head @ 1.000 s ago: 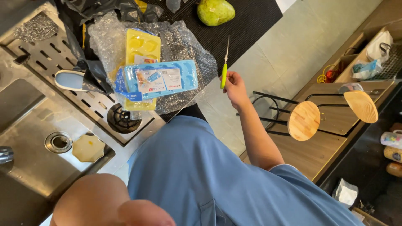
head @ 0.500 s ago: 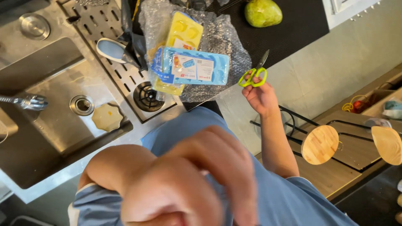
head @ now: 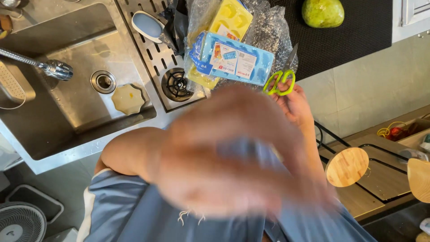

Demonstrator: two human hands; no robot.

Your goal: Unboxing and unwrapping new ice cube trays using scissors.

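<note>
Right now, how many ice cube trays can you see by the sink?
2. A blue ice cube tray lies on top, near the green-handled scissors in the right hand. A yellow ice cube tray sits beneath it in clear wrapping, which could hide more.

Brushed steel sink (head: pixel 67 130); glossy blue plastic tray (head: pixel 235 60); crinkled clear wrap (head: pixel 268 31).

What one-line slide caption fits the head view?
Right hand holds green-handled scissors beside a blue ice tray; blurred left hand fills the foreground.

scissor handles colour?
Lime green handles on the scissors, held in the right hand; head view shows it clearly.
</note>
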